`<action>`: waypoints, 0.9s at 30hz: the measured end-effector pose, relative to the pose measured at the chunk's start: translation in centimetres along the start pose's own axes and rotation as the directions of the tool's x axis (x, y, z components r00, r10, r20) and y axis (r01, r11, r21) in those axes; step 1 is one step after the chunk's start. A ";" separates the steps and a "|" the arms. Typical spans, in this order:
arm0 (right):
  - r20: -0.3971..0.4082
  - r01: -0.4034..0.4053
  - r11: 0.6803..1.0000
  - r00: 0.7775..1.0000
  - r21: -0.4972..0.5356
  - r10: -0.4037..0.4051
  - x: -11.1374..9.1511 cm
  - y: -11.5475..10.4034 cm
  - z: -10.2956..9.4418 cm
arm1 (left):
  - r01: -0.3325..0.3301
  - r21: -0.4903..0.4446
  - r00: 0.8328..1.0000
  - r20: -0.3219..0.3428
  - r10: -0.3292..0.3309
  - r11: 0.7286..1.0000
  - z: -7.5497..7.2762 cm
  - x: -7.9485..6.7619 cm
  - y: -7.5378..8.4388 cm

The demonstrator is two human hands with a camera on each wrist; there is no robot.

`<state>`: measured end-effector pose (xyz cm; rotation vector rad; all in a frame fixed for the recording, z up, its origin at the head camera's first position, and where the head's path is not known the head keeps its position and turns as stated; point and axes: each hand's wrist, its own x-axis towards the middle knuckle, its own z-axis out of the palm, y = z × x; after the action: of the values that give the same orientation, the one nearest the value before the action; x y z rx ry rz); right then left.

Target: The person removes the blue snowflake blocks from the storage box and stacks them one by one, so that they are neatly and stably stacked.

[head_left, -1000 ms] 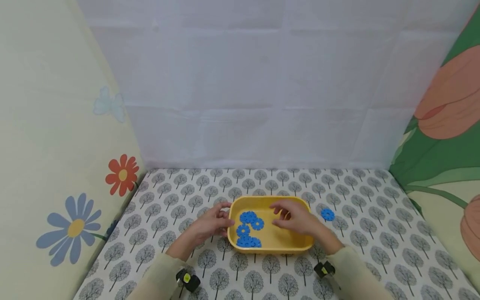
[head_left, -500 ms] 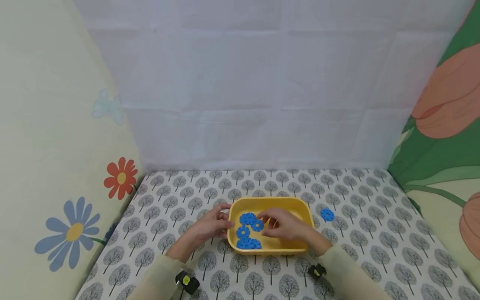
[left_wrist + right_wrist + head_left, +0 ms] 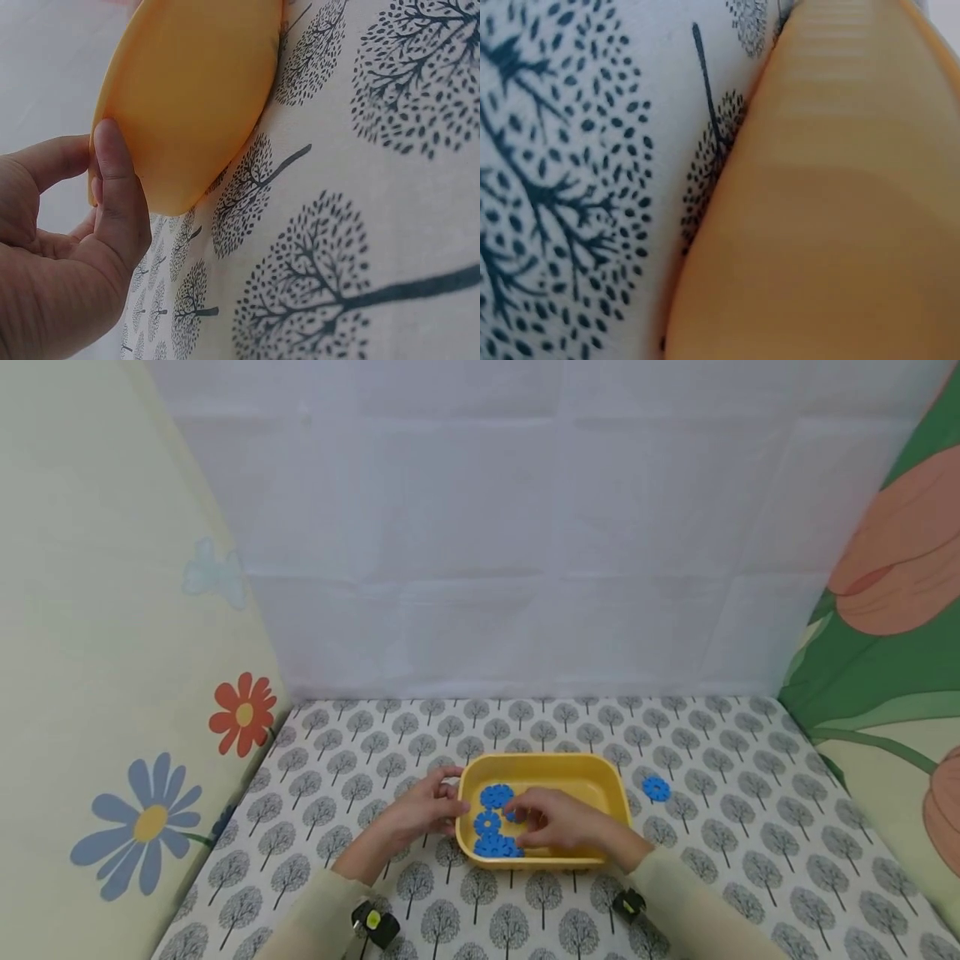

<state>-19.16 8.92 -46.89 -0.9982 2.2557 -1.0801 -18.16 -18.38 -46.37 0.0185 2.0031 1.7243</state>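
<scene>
On your worktop [image 3: 405,739], covered in white cloth printed with dark trees, a shallow yellow plastic tray [image 3: 558,768] with rounded corners sits between your hands. Your left hand [image 3: 422,810] pinches its left rim, a fingertip lying against the outer wall. Your right hand [image 3: 562,821] is inside over the tray's floor, half open, fingers bent and thumb apart from them. Its fingertips partly cover one scalloped blue disc [image 3: 510,816]; you can't tell whether they touch it. Left of that, along the tray's left end, lie a far blue cluster [image 3: 497,795], a single ring-like blue piece [image 3: 487,822] and a near blue cluster [image 3: 495,846]. Beyond the tray's right side, one loose flower-shaped blue disc [image 3: 656,788] rests on the cloth.
</scene>
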 end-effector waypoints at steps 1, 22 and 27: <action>0.009 0.006 1.000 1.000 -0.011 -0.006 0.1 0.0 0.1 | -0.001 0.003 1.000 -0.001 0.001 1.000 0.0 0.0 0.0; 0.101 0.045 0.970 0.995 -0.238 -0.022 0.8 0.8 1.0 | 0.029 0.001 0.999 -0.028 -0.029 1.000 0.2 0.0 -0.1; 0.101 0.031 0.970 0.995 -0.242 -0.007 0.9 0.6 1.0 | 0.025 0.017 0.999 -0.025 -0.025 1.000 0.1 0.0 0.1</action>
<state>-19.32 8.00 -48.05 -1.1454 2.3401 -0.7539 -18.18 -18.28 -46.29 -0.0217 2.0278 1.6991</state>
